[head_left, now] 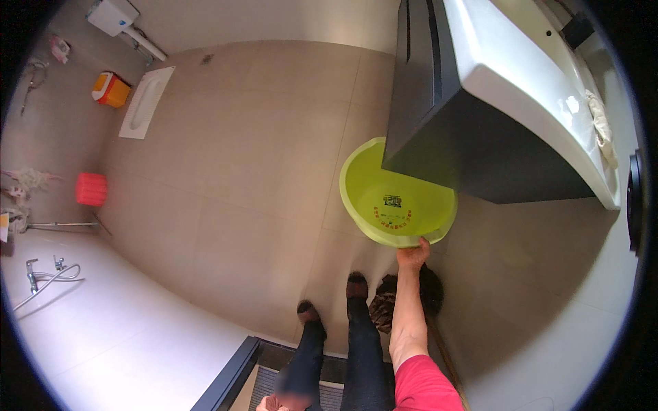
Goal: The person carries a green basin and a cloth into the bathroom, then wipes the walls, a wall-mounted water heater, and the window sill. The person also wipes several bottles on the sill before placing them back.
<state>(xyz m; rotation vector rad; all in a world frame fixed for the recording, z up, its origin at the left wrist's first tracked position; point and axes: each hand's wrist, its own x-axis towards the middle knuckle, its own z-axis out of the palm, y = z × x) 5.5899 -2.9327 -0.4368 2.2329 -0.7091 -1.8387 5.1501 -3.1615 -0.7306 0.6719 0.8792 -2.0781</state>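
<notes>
My right arm, in a red sleeve, reaches forward, and my right hand (413, 255) is closed on the near rim of a yellow-green plastic basin (363, 198). The thumb lies over the rim, with the fingers underneath mostly hidden. The basin is at floor level, and its far right part is hidden by the dark vanity cabinet (480, 151). Printed marks show on its bottom. At the lower edge, by my left leg, is a smeared, skin-toned patch with something pinkish (271, 403) beside it. My left hand's fingers cannot be made out there.
A dark brown mop head (385, 305) lies beside my right foot. The white washbasin top (521, 89) juts out at the right. Farther off are a squat toilet (146, 103), an orange bin (111, 89) and a red container (91, 189). A doorway threshold (271, 353) lies under me.
</notes>
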